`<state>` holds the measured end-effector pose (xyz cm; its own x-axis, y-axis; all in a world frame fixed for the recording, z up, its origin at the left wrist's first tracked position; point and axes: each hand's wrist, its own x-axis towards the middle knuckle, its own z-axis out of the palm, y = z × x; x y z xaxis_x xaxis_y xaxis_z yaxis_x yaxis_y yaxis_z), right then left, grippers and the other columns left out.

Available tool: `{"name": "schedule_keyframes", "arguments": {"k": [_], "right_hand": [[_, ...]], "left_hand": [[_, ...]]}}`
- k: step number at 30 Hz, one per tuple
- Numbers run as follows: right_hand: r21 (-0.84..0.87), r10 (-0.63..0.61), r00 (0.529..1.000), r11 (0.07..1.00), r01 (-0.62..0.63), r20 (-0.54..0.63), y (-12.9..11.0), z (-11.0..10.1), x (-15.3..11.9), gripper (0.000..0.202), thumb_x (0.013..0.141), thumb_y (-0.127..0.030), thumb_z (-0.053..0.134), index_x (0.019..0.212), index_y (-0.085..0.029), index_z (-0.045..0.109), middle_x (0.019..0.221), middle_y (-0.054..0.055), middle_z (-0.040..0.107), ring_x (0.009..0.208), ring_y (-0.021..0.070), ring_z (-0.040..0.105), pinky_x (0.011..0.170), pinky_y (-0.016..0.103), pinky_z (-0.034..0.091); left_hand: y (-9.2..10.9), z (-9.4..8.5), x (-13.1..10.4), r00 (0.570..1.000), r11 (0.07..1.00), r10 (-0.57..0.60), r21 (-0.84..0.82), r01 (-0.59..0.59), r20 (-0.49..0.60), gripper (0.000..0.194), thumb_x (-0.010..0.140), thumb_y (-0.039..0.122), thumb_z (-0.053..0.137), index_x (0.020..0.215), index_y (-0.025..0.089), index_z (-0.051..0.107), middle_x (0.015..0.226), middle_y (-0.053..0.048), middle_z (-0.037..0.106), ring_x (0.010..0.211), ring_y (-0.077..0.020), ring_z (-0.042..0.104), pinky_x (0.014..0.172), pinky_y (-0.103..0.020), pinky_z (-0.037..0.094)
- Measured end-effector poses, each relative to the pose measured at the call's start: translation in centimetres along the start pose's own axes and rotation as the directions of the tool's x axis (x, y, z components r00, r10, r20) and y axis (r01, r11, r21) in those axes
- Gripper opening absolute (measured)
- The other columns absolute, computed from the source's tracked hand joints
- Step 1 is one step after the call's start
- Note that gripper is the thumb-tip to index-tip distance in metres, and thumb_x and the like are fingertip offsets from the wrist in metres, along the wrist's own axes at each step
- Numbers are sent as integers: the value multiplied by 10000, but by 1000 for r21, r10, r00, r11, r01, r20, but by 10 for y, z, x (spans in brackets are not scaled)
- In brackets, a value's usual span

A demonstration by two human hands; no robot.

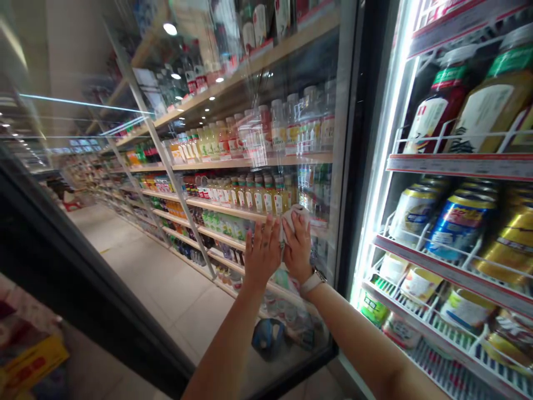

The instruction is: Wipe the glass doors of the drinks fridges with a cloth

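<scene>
My left hand [263,253] lies flat against the glass door [291,366], its fingers stretched upward and holding nothing. Just to its right, my right hand [298,253] presses a crumpled white cloth [300,211] on the same pane. Part of the cloth shows above and between the fingers; the rest is hidden under the palm. A watch [314,281] with a pale strap sits on my right wrist. The two hands are side by side, nearly touching. Bottles on shelves appear through or reflected in the glass.
At the right stands a lit cooler with wire-fronted shelves [449,166] of bottles and cans [462,222]. The door's dark frame [83,278] slants across the lower left. Long drink shelves [233,211] line the tiled aisle [154,294]. A blue object [266,336] shows low in the pane.
</scene>
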<state>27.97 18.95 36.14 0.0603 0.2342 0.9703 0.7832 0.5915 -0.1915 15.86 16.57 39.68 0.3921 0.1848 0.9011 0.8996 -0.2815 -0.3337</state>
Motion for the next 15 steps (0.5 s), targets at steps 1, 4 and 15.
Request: {"name": "schedule_keyframes", "arguments": {"k": [1, 4, 15], "right_hand": [[-10, -4, 1000, 1000, 4, 16, 0, 1, -11, 657, 929, -128, 331, 1548, -309, 204, 1613, 56, 247, 1492, 270, 201, 1190, 609, 207], [-62, -1, 998, 998, 5, 69, 0, 5, -62, 713, 897, -83, 345, 1554, -302, 173, 1598, 67, 283, 1494, 268, 196, 1174, 603, 267], [48, -12, 999, 999, 10, 41, 2, 1, -39, 676, 900, -87, 350, 1542, -266, 239, 1601, 79, 279, 1479, 273, 242, 1182, 606, 248]], "left_hand": [[0, 0, 0, 1000, 1000, 2, 7, -2, 0, 613, 955, 265, 426, 1530, 185, 228, 1520, -73, 347, 1474, -218, 168, 1244, -419, 28], [0, 1, -1, 1000, 1000, -7, 21, 7, 7, 621, 950, 264, 455, 1527, 185, 238, 1515, -75, 357, 1472, -215, 182, 1244, -409, 29], [1, 0, 1, 1000, 999, 0, 41, 1, -24, 636, 936, 263, 490, 1522, 180, 259, 1501, -72, 388, 1476, -210, 157, 1247, -399, 49]]}}
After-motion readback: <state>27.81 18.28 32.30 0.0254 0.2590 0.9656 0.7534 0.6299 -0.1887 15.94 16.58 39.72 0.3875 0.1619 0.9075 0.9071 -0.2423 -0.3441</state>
